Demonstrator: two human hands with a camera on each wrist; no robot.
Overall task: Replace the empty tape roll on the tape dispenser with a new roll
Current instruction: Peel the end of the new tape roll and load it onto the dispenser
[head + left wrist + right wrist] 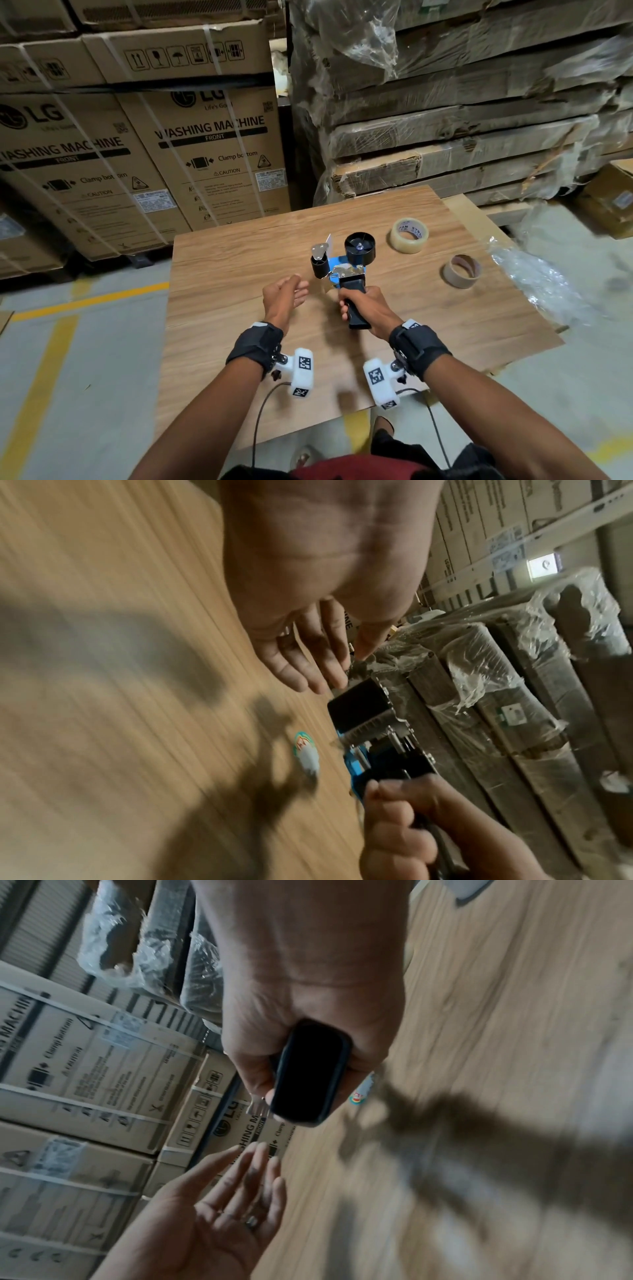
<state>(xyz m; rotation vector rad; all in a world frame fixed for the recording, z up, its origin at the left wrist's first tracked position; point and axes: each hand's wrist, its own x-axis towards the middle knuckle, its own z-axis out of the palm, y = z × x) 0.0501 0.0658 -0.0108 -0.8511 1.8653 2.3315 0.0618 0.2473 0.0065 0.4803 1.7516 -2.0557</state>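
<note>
A blue and black tape dispenser (342,263) is held over the wooden table (239,257); its black hub (359,246) is bare, with no roll on it. My right hand (366,308) grips the dispenser's black handle (310,1069). To the left of the dispenser, my left hand (287,294) hovers empty with straight fingers (308,658), near the black roller (359,704). A new clear tape roll (409,235) lies on the table right of the hub. The empty brown cardboard core (460,270) lies nearer, to the right.
Washing machine cartons (137,154) are stacked behind the table on the left. Plastic-wrapped flat packs (462,120) are piled at the back right. Crumpled clear plastic (541,284) lies at the table's right edge. A small round sticker (306,753) is on the tabletop.
</note>
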